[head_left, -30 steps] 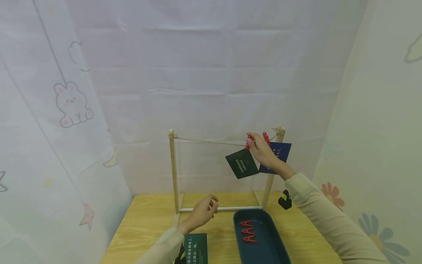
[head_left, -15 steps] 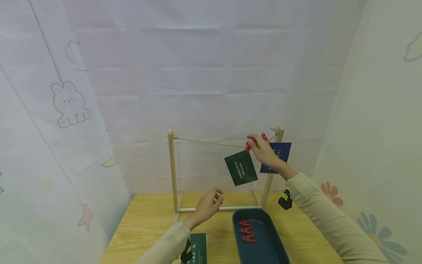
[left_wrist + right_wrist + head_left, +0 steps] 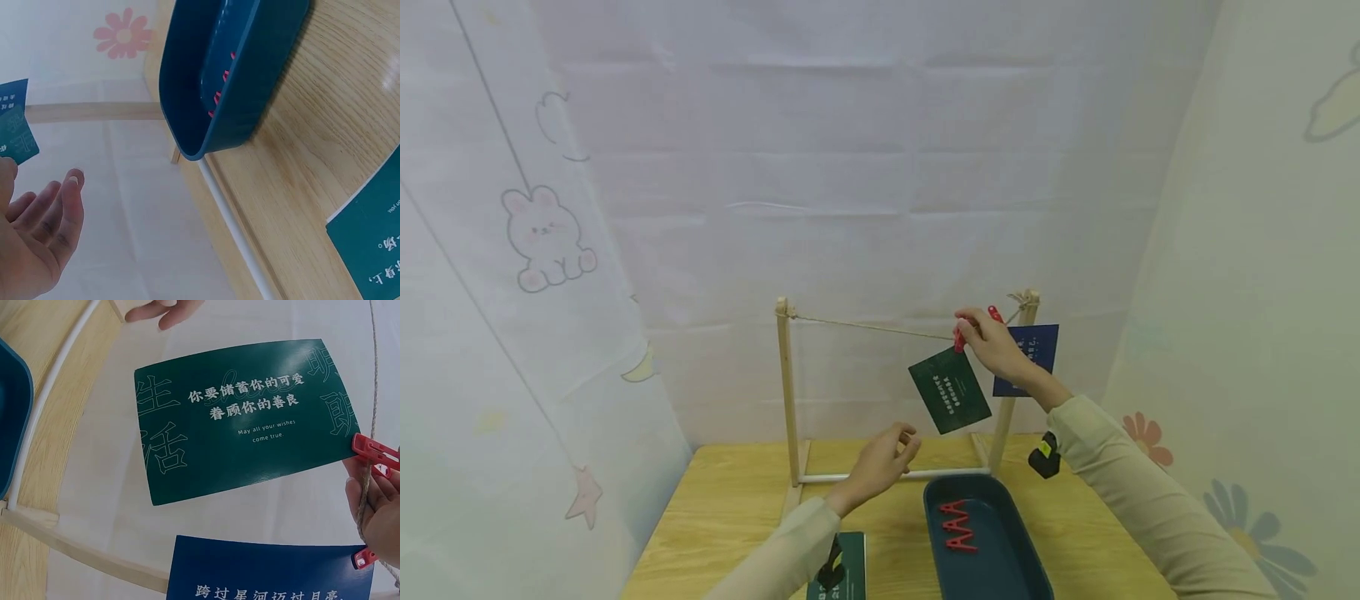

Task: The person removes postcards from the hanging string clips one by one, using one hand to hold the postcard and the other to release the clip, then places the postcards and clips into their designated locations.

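My right hand (image 3: 997, 343) pinches a red clothespin (image 3: 959, 337) at the rope (image 3: 872, 326). From that clothespin a green printed card (image 3: 244, 419) hangs tilted by one corner. Beside it on the rope, a blue card (image 3: 1039, 343) hangs from another red clothespin (image 3: 364, 557); my right hand covers part of this card in the head view. Lower and to the left, my left hand (image 3: 882, 460) is raised above the table with loosely bent fingers. It holds nothing and stays apart from the green card.
A wooden frame (image 3: 787, 392) carries the rope between two posts, with a white bar (image 3: 820, 478) low down. On the table (image 3: 700, 517) stands a dark blue tray (image 3: 992, 575) with several red clothespins (image 3: 957, 527). Green cards (image 3: 854, 567) lie near my left forearm.
My left hand has risen and moved right, towards the hanging green card. The green card has swung and hangs a little lower. My right hand has kept its pinch on the clothespin.
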Tool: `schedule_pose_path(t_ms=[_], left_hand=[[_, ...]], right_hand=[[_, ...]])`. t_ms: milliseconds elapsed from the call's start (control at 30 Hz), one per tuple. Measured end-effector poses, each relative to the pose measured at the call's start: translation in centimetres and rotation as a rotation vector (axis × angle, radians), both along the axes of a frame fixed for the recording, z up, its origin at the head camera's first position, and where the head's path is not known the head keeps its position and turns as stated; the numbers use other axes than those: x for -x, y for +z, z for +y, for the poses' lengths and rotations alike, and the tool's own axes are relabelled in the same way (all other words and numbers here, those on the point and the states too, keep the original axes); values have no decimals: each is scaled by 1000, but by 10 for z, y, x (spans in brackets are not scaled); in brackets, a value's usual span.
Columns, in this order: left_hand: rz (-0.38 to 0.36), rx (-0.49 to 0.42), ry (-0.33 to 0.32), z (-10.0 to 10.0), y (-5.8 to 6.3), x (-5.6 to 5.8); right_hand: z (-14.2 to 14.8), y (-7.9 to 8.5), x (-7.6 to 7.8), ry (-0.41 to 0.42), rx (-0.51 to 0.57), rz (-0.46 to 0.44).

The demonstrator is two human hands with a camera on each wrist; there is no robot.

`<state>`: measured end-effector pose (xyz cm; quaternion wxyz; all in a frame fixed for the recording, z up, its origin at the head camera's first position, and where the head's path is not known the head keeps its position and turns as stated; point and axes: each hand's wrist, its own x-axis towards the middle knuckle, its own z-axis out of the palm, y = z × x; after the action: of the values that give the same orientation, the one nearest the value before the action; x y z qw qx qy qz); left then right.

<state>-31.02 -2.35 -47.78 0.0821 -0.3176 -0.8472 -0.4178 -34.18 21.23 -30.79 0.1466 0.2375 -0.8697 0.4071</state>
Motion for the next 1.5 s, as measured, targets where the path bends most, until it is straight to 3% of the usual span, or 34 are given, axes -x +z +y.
schedule_pose_path(t_ms=[233,400,733,1100,1500], left_hand=[[-61,-6,9,13,8,3],[-65,-66,10,23,14,5],[22,-226,3,37,18,5],[114,-216,28,40,22,7],[136,-221,36,40,20,8]], right_hand=[[0,-1,-1,4,26,-29],[-2,-2,-1,5,33,-20],[-4,-4,-1,0,36,12],[-2,-2,0,17,65,-9],[-5,-4,-1,-37,99,22]])
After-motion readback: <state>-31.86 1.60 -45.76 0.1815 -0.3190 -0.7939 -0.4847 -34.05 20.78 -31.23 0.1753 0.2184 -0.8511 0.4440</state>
